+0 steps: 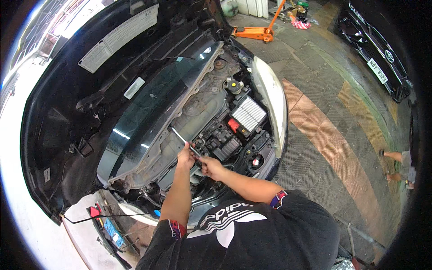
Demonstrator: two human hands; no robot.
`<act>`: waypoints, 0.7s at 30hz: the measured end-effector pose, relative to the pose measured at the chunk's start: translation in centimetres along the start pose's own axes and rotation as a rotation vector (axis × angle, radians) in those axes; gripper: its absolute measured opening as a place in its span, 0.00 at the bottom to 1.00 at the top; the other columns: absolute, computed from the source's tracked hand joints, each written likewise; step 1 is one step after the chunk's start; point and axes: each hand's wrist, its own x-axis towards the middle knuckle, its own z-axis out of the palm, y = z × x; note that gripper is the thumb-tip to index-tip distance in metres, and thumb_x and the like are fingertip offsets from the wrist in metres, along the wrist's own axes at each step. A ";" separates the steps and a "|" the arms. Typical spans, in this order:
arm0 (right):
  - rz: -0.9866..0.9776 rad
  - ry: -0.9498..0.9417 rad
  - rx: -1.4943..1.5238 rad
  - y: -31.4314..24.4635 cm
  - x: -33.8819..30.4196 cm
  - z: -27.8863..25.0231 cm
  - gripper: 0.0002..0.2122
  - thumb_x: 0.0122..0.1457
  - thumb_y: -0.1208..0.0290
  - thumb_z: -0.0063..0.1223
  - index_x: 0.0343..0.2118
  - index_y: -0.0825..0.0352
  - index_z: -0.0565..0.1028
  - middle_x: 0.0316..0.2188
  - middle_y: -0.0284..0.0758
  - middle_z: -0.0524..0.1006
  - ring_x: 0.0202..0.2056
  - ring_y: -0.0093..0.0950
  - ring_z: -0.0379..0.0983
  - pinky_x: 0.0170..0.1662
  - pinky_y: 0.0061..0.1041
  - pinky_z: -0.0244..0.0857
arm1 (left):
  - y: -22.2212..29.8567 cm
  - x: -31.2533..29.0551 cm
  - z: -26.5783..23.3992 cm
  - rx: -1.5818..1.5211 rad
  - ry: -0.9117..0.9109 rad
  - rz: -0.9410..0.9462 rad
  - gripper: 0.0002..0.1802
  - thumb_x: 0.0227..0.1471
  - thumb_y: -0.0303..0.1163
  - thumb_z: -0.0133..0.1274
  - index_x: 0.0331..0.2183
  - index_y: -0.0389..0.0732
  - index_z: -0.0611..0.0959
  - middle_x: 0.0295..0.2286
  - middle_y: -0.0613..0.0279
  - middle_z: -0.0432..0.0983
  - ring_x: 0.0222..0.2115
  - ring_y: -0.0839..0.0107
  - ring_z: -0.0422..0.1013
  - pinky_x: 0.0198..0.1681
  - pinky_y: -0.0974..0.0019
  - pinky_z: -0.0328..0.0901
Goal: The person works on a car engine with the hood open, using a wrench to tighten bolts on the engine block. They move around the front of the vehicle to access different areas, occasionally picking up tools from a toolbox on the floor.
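My left hand (pixel 186 156) is closed round the middle of a long silver bar tool (pixel 179 135) with a darker lower end. My right hand (pixel 211 168) grips that lower end, close beside the left. Slanting up and to the left, the bar's far tip meets the grey cowl panel (pixel 198 123) below the windshield; what it touches there is too small to make out. Under my hands lies the engine bay of a car, with a black engine part (pixel 223 143) just right of them. My palms and forearms hide some of the parts beneath.
The raised black hood (pixel 58 108) rises at the left, held by a thin prop rod (pixel 108 216). Right of the engine sit a box with a white ribbed top (pixel 249 114) and a red cover (pixel 233 125). An orange floor jack (pixel 254 33) and another car (pixel 373 49) stand beyond.
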 end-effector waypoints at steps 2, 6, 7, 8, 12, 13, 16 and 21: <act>0.337 -0.174 0.363 -1.0 -0.2 -0.3 0.12 0.68 0.63 0.48 0.47 0.60 0.79 0.17 0.27 0.62 0.20 0.26 0.59 0.29 0.32 0.60 | 0.0 -0.3 0.1 -0.079 -0.024 -0.027 0.14 0.65 0.47 0.51 0.35 0.49 0.82 0.27 0.72 0.79 0.20 0.79 0.61 0.25 0.70 0.58; -0.548 0.239 -1.475 -1.2 -1.0 -0.1 0.18 0.65 0.61 0.51 0.54 0.63 0.77 0.27 0.41 0.79 0.29 0.34 0.77 0.39 0.37 0.70 | 0.7 -0.5 0.3 0.126 0.041 -0.061 0.14 0.66 0.46 0.50 0.35 0.48 0.82 0.27 0.71 0.79 0.19 0.79 0.61 0.21 0.70 0.56; -0.520 0.305 -1.434 -1.0 -1.3 0.1 0.19 0.65 0.60 0.51 0.55 0.64 0.75 0.31 0.44 0.80 0.33 0.35 0.78 0.41 0.36 0.70 | 0.9 -0.4 0.2 0.260 0.070 -0.052 0.14 0.66 0.46 0.50 0.35 0.47 0.82 0.27 0.71 0.79 0.19 0.79 0.61 0.21 0.71 0.55; -0.496 0.309 -1.399 -0.8 -1.5 0.3 0.20 0.65 0.60 0.52 0.56 0.64 0.74 0.34 0.47 0.81 0.36 0.35 0.79 0.43 0.36 0.70 | 0.9 -0.1 0.3 0.281 0.116 -0.059 0.15 0.66 0.45 0.50 0.35 0.46 0.82 0.27 0.69 0.79 0.18 0.79 0.59 0.18 0.71 0.53; -0.373 0.196 -1.050 -1.0 -1.6 0.8 0.20 0.65 0.60 0.52 0.55 0.68 0.75 0.30 0.40 0.80 0.31 0.33 0.77 0.40 0.36 0.70 | 0.7 0.4 0.0 0.111 0.108 -0.059 0.16 0.67 0.45 0.48 0.35 0.45 0.82 0.27 0.69 0.79 0.18 0.77 0.57 0.21 0.70 0.55; -0.328 0.176 -1.010 -1.3 -1.5 0.7 0.20 0.65 0.61 0.52 0.55 0.68 0.76 0.29 0.39 0.80 0.30 0.32 0.76 0.39 0.36 0.69 | 0.5 0.3 0.0 0.013 0.053 -0.033 0.16 0.67 0.45 0.48 0.35 0.45 0.82 0.27 0.69 0.79 0.18 0.77 0.57 0.21 0.70 0.55; -0.204 0.110 -0.883 -1.7 -1.3 0.6 0.19 0.65 0.61 0.52 0.53 0.70 0.77 0.27 0.34 0.78 0.28 0.30 0.73 0.37 0.36 0.69 | 0.5 -0.1 0.2 -0.132 0.099 -0.060 0.18 0.67 0.47 0.47 0.34 0.45 0.82 0.28 0.69 0.80 0.17 0.78 0.57 0.20 0.70 0.54; -0.621 0.311 -1.311 -0.6 -1.2 -0.1 0.19 0.66 0.61 0.52 0.53 0.70 0.77 0.34 0.37 0.82 0.34 0.32 0.77 0.44 0.32 0.71 | 1.1 -0.4 0.5 0.300 0.109 0.034 0.20 0.67 0.48 0.47 0.32 0.43 0.82 0.22 0.69 0.77 0.15 0.78 0.57 0.18 0.69 0.53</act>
